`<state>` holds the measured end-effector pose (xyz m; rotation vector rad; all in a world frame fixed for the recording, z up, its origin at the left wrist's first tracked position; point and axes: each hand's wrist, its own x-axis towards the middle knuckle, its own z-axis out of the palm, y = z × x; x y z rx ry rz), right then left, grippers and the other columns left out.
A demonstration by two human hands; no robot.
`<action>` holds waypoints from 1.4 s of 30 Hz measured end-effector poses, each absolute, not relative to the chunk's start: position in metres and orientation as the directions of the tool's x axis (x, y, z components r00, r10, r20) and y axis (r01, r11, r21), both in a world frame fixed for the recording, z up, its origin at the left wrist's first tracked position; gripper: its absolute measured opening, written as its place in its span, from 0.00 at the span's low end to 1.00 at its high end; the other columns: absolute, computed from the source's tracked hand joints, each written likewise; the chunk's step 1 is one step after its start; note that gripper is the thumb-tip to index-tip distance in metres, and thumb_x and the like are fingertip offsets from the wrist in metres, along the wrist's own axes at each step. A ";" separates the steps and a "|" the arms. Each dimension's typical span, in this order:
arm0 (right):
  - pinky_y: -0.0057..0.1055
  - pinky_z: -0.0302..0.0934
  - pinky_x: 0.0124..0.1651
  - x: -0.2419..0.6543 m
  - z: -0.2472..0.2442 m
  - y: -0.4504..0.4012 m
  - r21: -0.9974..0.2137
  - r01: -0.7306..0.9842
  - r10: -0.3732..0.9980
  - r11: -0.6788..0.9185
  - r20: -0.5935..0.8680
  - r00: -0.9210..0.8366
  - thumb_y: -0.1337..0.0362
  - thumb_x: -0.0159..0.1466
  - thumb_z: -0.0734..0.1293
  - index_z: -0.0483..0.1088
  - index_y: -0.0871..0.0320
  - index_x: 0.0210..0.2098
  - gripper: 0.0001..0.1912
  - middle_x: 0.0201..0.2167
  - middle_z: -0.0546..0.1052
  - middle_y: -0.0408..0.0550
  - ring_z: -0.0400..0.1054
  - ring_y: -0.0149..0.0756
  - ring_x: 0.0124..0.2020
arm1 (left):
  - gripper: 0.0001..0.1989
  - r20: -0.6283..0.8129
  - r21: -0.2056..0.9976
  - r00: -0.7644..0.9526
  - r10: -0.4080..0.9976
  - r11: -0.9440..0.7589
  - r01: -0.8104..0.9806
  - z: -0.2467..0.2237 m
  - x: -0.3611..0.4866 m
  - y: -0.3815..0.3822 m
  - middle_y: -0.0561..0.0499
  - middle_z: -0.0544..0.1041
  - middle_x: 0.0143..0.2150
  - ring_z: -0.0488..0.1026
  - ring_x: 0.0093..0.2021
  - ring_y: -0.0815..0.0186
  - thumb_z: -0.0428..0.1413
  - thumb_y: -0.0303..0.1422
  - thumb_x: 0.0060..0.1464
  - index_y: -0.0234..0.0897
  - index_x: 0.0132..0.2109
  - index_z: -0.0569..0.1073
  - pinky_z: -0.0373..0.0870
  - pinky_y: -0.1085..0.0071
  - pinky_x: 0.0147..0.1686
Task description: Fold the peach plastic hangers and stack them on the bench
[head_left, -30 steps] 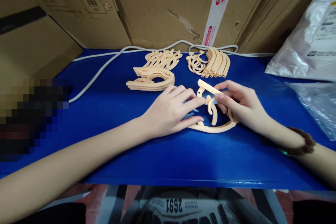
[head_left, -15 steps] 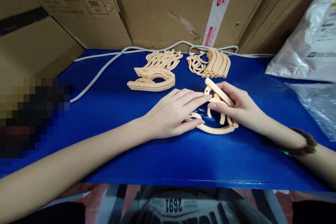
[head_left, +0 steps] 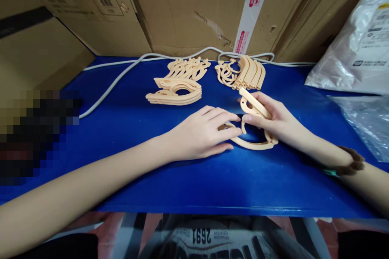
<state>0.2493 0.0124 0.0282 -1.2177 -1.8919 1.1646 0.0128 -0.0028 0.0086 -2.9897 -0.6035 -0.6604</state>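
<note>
On the blue table my right hand (head_left: 275,117) is closed on beige plastic hanger parts (head_left: 253,103), thumb on top. One straight arm points up and left, and a small hook hangs below the thumb. Under them a long curved hanger arm (head_left: 255,145) bows toward me, its right end below my right hand. To the left, my left hand (head_left: 202,133) stretches its fingers apart, palm down, over the left end of that curved arm. Its fingertips are at the arm and close to the hook; whether they press on it I cannot tell. Fingers hide part of the joints.
Behind my hands lie stacked folded hangers (head_left: 176,98), a row of loose hooks (head_left: 188,68), more hooks (head_left: 225,75) and curved arms (head_left: 251,75). A white cable (head_left: 121,73) runs along the cardboard boxes (head_left: 188,12). Plastic bags (head_left: 349,60) lie at the right.
My left fingers have drawn back and down from the upright part to the curved arm. The parts in my right hand have tilted slightly; the hand stays nearly in place.
</note>
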 end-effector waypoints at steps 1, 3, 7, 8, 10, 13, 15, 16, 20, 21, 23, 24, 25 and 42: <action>0.30 0.59 0.33 0.249 0.029 0.011 -0.899 0.393 0.912 0.194 0.018 -0.409 0.50 0.61 0.70 0.69 0.54 0.46 0.19 0.33 0.69 0.41 0.62 0.31 0.31 | 0.12 0.421 0.051 0.828 0.370 -0.921 0.386 0.009 0.013 -0.003 0.42 0.74 0.56 0.71 0.54 0.55 0.52 0.33 0.68 0.35 0.53 0.75 0.66 0.60 0.52; 0.30 0.59 0.33 0.248 0.029 0.010 -0.895 0.399 0.905 0.198 0.010 -0.426 0.49 0.66 0.65 0.69 0.54 0.46 0.17 0.33 0.70 0.42 0.61 0.31 0.30 | 0.11 0.457 0.024 0.811 0.366 -0.916 0.399 0.009 0.014 -0.003 0.44 0.76 0.53 0.71 0.51 0.57 0.50 0.30 0.68 0.36 0.50 0.76 0.67 0.62 0.49; 0.33 0.61 0.40 0.247 0.029 0.008 -0.882 0.406 0.881 0.241 0.023 -0.472 0.50 0.65 0.67 0.69 0.54 0.45 0.16 0.36 0.72 0.44 0.65 0.35 0.36 | 0.13 0.497 -0.045 0.805 0.325 -0.916 0.398 0.008 0.015 -0.004 0.47 0.77 0.48 0.71 0.47 0.60 0.48 0.27 0.68 0.40 0.52 0.76 0.67 0.65 0.46; 0.33 0.62 0.41 0.247 0.029 0.008 -0.885 0.400 0.876 0.239 0.018 -0.482 0.50 0.65 0.67 0.69 0.55 0.45 0.17 0.36 0.73 0.44 0.66 0.36 0.37 | 0.14 0.495 -0.057 0.808 0.320 -0.916 0.398 0.008 0.016 -0.004 0.47 0.77 0.48 0.71 0.47 0.60 0.48 0.26 0.68 0.40 0.53 0.75 0.67 0.65 0.46; 0.33 0.62 0.40 0.248 0.029 0.009 -0.890 0.395 0.876 0.228 0.011 -0.482 0.49 0.64 0.68 0.68 0.55 0.45 0.18 0.35 0.73 0.44 0.66 0.36 0.36 | 0.14 0.491 -0.075 0.812 0.316 -0.913 0.401 0.006 0.016 -0.004 0.46 0.76 0.50 0.71 0.49 0.60 0.48 0.26 0.69 0.40 0.54 0.75 0.67 0.65 0.46; 0.31 0.60 0.35 0.248 0.028 0.010 -0.877 0.409 0.888 0.250 0.039 -0.458 0.50 0.61 0.71 0.68 0.55 0.45 0.19 0.33 0.71 0.42 0.64 0.34 0.32 | 0.14 0.485 -0.101 0.819 0.307 -0.910 0.401 0.003 0.017 -0.006 0.44 0.76 0.51 0.71 0.50 0.59 0.48 0.26 0.69 0.39 0.54 0.75 0.67 0.65 0.45; 0.31 0.60 0.35 0.248 0.028 0.010 -0.875 0.407 0.888 0.263 0.054 -0.458 0.51 0.60 0.72 0.69 0.56 0.45 0.20 0.32 0.71 0.42 0.64 0.33 0.31 | 0.14 0.474 -0.114 0.827 0.303 -0.910 0.399 0.003 0.017 -0.007 0.44 0.76 0.51 0.71 0.49 0.60 0.48 0.26 0.69 0.38 0.56 0.74 0.67 0.65 0.45; 0.31 0.60 0.35 0.247 0.029 0.009 -0.876 0.404 0.887 0.264 0.056 -0.458 0.52 0.60 0.72 0.69 0.56 0.45 0.20 0.33 0.71 0.42 0.64 0.33 0.32 | 0.14 0.471 -0.116 0.828 0.303 -0.910 0.399 0.004 0.017 -0.007 0.44 0.76 0.51 0.71 0.49 0.60 0.48 0.26 0.69 0.37 0.56 0.73 0.67 0.65 0.45; 0.32 0.60 0.39 0.246 0.030 0.008 -0.877 0.406 0.903 0.257 0.068 -0.424 0.51 0.65 0.68 0.70 0.55 0.44 0.16 0.36 0.72 0.44 0.65 0.35 0.35 | 0.13 0.464 -0.092 0.827 0.317 -0.911 0.401 0.006 0.017 -0.008 0.45 0.76 0.48 0.71 0.47 0.61 0.49 0.27 0.69 0.37 0.54 0.74 0.67 0.66 0.44; 0.31 0.60 0.38 0.246 0.030 0.007 -0.880 0.405 0.913 0.249 0.073 -0.402 0.51 0.66 0.67 0.70 0.55 0.44 0.15 0.35 0.72 0.43 0.65 0.34 0.35 | 0.12 0.464 -0.081 0.826 0.320 -0.913 0.399 0.006 0.017 -0.008 0.45 0.76 0.48 0.71 0.47 0.61 0.48 0.27 0.69 0.36 0.53 0.74 0.67 0.66 0.45; 0.30 0.57 0.33 0.246 0.029 0.007 -0.893 0.395 0.935 0.217 0.075 -0.346 0.51 0.66 0.66 0.70 0.54 0.41 0.14 0.32 0.70 0.42 0.61 0.32 0.31 | 0.11 0.465 -0.060 0.824 0.323 -0.918 0.393 0.007 0.018 -0.008 0.45 0.76 0.48 0.70 0.47 0.62 0.49 0.26 0.69 0.36 0.51 0.74 0.67 0.67 0.45; 0.30 0.55 0.30 0.246 0.028 0.007 -0.900 0.387 0.946 0.198 0.071 -0.317 0.51 0.66 0.66 0.69 0.54 0.40 0.13 0.30 0.68 0.41 0.59 0.31 0.28 | 0.11 0.469 -0.051 0.823 0.322 -0.920 0.389 0.007 0.018 -0.008 0.45 0.76 0.48 0.70 0.47 0.62 0.49 0.26 0.68 0.35 0.50 0.75 0.67 0.67 0.45; 0.30 0.53 0.28 0.246 0.028 0.008 -0.906 0.381 0.954 0.181 0.067 -0.294 0.51 0.66 0.66 0.69 0.54 0.39 0.13 0.28 0.66 0.40 0.57 0.30 0.26 | 0.10 0.471 -0.045 0.822 0.320 -0.922 0.385 0.007 0.018 -0.008 0.45 0.76 0.48 0.70 0.47 0.62 0.49 0.26 0.68 0.35 0.49 0.75 0.67 0.67 0.45; 0.30 0.65 0.34 0.252 0.026 0.004 -0.821 0.443 0.827 0.359 0.059 -0.560 0.54 0.71 0.61 0.67 0.53 0.59 0.20 0.36 0.77 0.45 0.70 0.33 0.32 | 0.11 0.505 -0.070 0.806 0.309 -0.916 0.395 0.004 0.018 -0.007 0.45 0.77 0.48 0.70 0.49 0.61 0.50 0.26 0.68 0.38 0.51 0.75 0.66 0.65 0.48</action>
